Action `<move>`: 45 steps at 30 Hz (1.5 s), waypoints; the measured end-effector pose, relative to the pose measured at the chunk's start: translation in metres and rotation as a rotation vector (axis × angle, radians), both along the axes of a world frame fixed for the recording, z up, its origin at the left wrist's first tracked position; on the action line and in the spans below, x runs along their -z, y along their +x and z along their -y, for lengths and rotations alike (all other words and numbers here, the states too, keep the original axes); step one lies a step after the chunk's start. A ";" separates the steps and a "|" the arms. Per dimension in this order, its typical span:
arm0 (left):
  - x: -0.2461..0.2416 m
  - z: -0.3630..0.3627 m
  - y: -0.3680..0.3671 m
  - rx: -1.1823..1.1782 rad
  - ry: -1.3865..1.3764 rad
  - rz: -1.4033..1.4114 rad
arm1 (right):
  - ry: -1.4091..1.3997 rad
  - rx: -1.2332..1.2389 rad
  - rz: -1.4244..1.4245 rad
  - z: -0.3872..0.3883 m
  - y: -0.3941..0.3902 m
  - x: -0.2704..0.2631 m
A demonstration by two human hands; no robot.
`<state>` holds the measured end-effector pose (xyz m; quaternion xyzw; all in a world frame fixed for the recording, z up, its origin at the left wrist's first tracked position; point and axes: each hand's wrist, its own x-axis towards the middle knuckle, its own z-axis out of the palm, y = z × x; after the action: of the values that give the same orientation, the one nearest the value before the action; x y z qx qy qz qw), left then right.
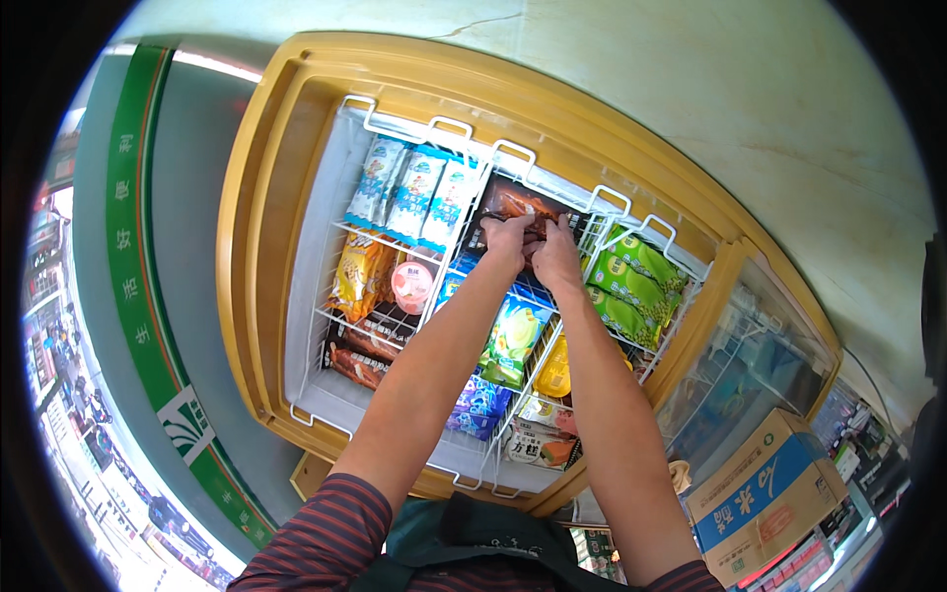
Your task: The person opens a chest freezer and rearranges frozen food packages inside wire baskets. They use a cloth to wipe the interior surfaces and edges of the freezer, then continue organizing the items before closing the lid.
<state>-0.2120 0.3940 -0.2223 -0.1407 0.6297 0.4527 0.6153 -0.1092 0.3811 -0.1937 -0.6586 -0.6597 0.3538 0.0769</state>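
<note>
Both my hands reach into a chest freezer fitted with white wire baskets. My left hand and my right hand touch dark brown ice cream packets in the top middle basket; whether the fingers grip one cannot be told. Left of them lie blue and white ice cream packets, with an orange packet and a pink round tub below. Green packets fill the basket to the right. Nearer my body are a light green packet and purple-blue packets, partly between my forearms.
The freezer's yellow rim surrounds the baskets. A glass lid covers its right end. A cardboard box sits at the lower right. A green-striped panel stands on the left, and a pale wall rises behind.
</note>
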 end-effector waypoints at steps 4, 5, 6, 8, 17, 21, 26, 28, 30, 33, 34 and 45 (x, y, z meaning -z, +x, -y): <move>-0.051 0.017 -0.005 0.078 0.039 0.005 | -0.030 -0.050 -0.108 -0.012 0.016 0.026; -0.068 0.031 -0.009 0.058 0.152 -0.001 | -0.028 -0.068 -0.093 -0.013 0.015 0.017; -0.099 0.044 -0.009 -0.008 0.270 -0.049 | -0.027 -0.079 -0.072 -0.016 0.017 0.008; -0.143 0.090 -0.032 0.060 0.462 -0.226 | -0.037 -0.068 -0.072 -0.012 0.006 -0.028; -0.120 0.288 -0.219 1.216 0.058 -1.471 | -0.128 0.348 -0.633 0.069 -0.020 -0.096; -0.103 0.317 -0.236 1.972 -0.116 -1.247 | -0.329 0.232 -0.612 0.129 -0.023 -0.137; -0.102 0.313 -0.248 2.199 0.012 -1.207 | -0.311 0.156 -0.606 0.189 -0.001 -0.151; -0.102 0.317 -0.248 2.222 0.072 -1.250 | -0.367 0.139 -0.575 0.204 0.010 -0.158; -0.102 0.319 -0.250 2.207 0.116 -1.249 | -0.413 0.130 -0.581 0.215 0.019 -0.165; -0.107 0.311 -0.256 2.139 0.105 -1.162 | -0.329 0.111 -0.540 0.228 0.029 -0.181; -0.113 0.306 -0.260 2.121 0.063 -1.120 | -0.320 0.095 -0.527 0.231 0.032 -0.183; -0.226 0.257 -0.235 1.160 0.346 -0.398 | -0.360 0.026 -0.690 0.234 -0.002 -0.210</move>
<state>-0.4471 0.1370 0.0038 0.4116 0.6236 0.1586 0.6455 -0.1109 0.1468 0.0162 -0.5121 -0.5141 0.6636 0.1817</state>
